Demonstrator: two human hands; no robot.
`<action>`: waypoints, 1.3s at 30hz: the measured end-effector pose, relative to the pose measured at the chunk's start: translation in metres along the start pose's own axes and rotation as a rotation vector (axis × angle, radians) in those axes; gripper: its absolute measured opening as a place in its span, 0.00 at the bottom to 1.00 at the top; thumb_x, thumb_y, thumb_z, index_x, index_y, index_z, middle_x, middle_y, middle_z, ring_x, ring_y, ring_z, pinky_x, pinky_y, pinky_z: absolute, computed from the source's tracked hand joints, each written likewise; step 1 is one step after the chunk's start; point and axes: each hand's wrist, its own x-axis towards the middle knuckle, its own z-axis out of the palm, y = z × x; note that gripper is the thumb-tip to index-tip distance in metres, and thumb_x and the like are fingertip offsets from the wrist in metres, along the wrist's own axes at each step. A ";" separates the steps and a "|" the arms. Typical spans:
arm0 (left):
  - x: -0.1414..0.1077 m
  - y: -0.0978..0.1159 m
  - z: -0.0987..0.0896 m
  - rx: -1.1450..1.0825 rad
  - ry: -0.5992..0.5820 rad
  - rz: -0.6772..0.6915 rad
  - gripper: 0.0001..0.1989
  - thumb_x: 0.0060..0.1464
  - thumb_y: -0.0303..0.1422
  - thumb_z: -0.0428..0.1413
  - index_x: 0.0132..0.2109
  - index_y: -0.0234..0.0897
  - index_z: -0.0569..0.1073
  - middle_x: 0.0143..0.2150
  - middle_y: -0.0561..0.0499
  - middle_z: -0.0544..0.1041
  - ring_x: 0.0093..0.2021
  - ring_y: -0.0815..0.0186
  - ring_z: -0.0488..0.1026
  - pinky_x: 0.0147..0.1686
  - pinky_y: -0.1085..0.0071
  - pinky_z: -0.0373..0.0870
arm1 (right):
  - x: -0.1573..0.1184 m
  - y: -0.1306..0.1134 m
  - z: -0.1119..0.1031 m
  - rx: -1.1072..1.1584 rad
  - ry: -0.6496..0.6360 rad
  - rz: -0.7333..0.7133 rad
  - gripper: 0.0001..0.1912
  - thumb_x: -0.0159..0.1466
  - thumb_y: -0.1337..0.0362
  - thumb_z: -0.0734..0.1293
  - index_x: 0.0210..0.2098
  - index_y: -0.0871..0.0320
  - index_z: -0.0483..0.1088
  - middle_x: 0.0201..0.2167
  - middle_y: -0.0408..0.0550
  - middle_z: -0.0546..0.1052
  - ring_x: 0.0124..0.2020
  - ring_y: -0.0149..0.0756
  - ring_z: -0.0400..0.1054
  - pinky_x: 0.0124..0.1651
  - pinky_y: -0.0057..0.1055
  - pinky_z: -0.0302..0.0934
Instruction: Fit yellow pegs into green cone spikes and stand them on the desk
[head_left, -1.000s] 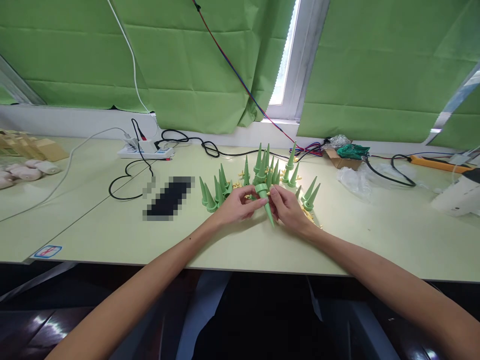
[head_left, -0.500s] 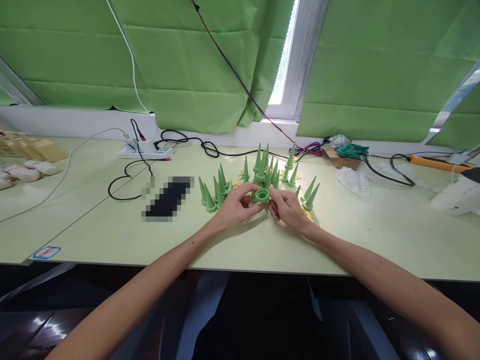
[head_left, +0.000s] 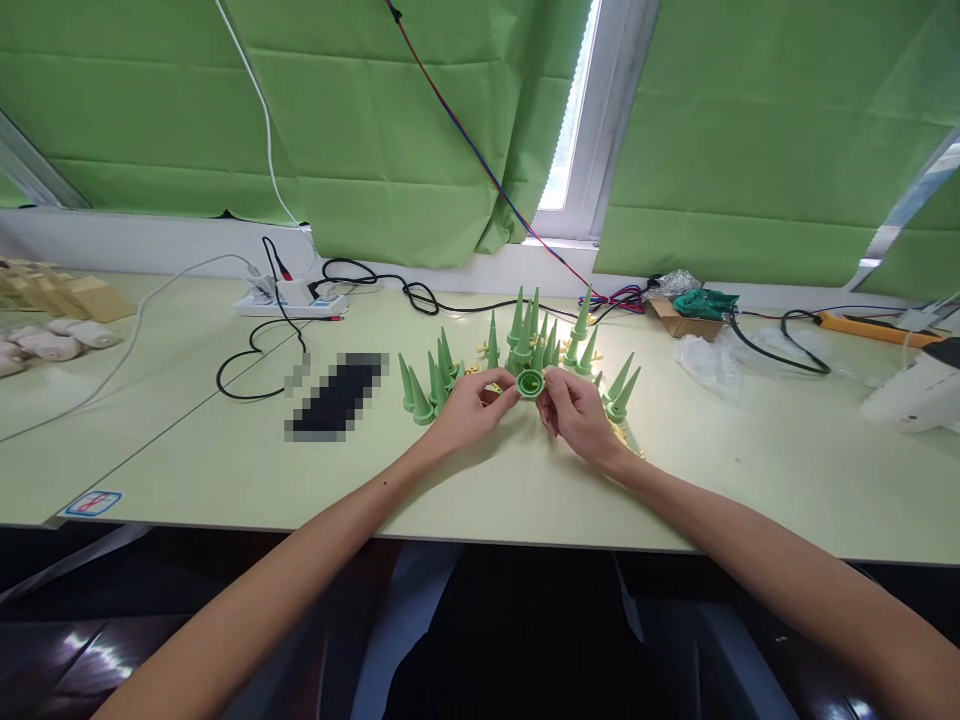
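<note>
Between my two hands is a green plastic cone (head_left: pixel 530 384), its hollow round base turned toward me and its tip hidden behind. My left hand (head_left: pixel 476 403) pinches the left side of the base rim with closed fingers. On the opposite side, my right hand (head_left: pixel 576 412) grips the rim between thumb and fingers. Just beyond my hands stand several upright green cones (head_left: pixel 525 335), with another group (head_left: pixel 424 390) at the left and a pair of tilted cones (head_left: pixel 621 388) at the right. Small yellow parts (head_left: pixel 621 434) lie beside my right hand.
A blurred dark object (head_left: pixel 337 400) lies to the left, in front of a white power strip (head_left: pixel 292 304) with black cables. Further right are a small cardboard box (head_left: pixel 686 318), clear plastic bags (head_left: pixel 709 362) and a white device (head_left: pixel 919 390). The table's front edge runs below my forearms.
The cone's base has shifted slightly right and up and now faces me more directly. My left fingers have drawn closer together at the rim.
</note>
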 end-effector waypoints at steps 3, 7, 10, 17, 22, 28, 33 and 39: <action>0.003 -0.001 -0.002 -0.172 -0.125 -0.125 0.27 0.62 0.53 0.47 0.30 0.34 0.70 0.17 0.55 0.63 0.16 0.73 0.60 0.17 0.75 0.55 | 0.000 0.001 0.000 -0.010 -0.035 -0.009 0.26 0.70 0.43 0.55 0.25 0.55 0.61 0.20 0.40 0.65 0.16 0.26 0.58 0.19 0.28 0.54; 0.004 0.002 -0.002 -0.368 -0.193 -0.203 0.29 0.60 0.56 0.49 0.31 0.33 0.71 0.26 0.49 0.72 0.17 0.74 0.65 0.14 0.76 0.54 | -0.001 0.003 0.000 -0.056 -0.090 -0.009 0.25 0.70 0.44 0.55 0.25 0.55 0.61 0.20 0.41 0.66 0.19 0.28 0.59 0.22 0.28 0.55; 0.003 0.005 -0.001 -0.385 -0.185 -0.219 0.27 0.58 0.55 0.52 0.31 0.32 0.71 0.23 0.51 0.70 0.17 0.74 0.65 0.14 0.77 0.54 | -0.001 0.005 0.000 -0.095 -0.094 -0.016 0.25 0.71 0.45 0.55 0.25 0.55 0.61 0.19 0.41 0.66 0.19 0.28 0.59 0.23 0.28 0.54; 0.002 0.000 -0.003 -0.404 -0.177 -0.164 0.23 0.58 0.51 0.56 0.29 0.35 0.67 0.17 0.57 0.59 0.17 0.73 0.65 0.15 0.77 0.54 | -0.001 0.008 -0.001 -0.092 -0.096 -0.026 0.24 0.71 0.45 0.55 0.25 0.54 0.56 0.18 0.40 0.66 0.19 0.28 0.59 0.22 0.27 0.54; 0.001 -0.001 -0.005 -0.369 -0.183 -0.106 0.21 0.57 0.50 0.57 0.30 0.36 0.66 0.19 0.58 0.59 0.18 0.73 0.64 0.16 0.77 0.56 | -0.002 0.007 -0.001 -0.093 -0.101 -0.033 0.25 0.71 0.46 0.55 0.24 0.55 0.56 0.17 0.39 0.65 0.18 0.27 0.58 0.22 0.27 0.54; 0.001 0.000 -0.007 -0.309 -0.188 -0.044 0.17 0.57 0.46 0.58 0.40 0.36 0.72 0.21 0.58 0.62 0.18 0.75 0.62 0.18 0.76 0.57 | -0.002 0.005 -0.001 -0.101 -0.077 -0.019 0.27 0.71 0.45 0.56 0.22 0.56 0.58 0.15 0.40 0.65 0.17 0.27 0.58 0.23 0.27 0.55; 0.001 0.002 -0.007 -0.236 -0.176 0.007 0.16 0.57 0.45 0.59 0.40 0.35 0.71 0.24 0.57 0.66 0.18 0.75 0.61 0.18 0.74 0.57 | 0.000 0.004 -0.001 -0.094 -0.071 0.008 0.29 0.71 0.47 0.56 0.19 0.56 0.60 0.12 0.40 0.64 0.15 0.27 0.58 0.22 0.28 0.54; -0.002 0.002 -0.001 -0.042 -0.061 0.120 0.13 0.57 0.42 0.60 0.39 0.37 0.69 0.31 0.55 0.65 0.21 0.77 0.58 0.20 0.75 0.56 | 0.001 0.004 0.000 -0.101 -0.056 0.062 0.33 0.71 0.48 0.57 0.12 0.56 0.58 0.09 0.41 0.63 0.13 0.27 0.57 0.23 0.29 0.55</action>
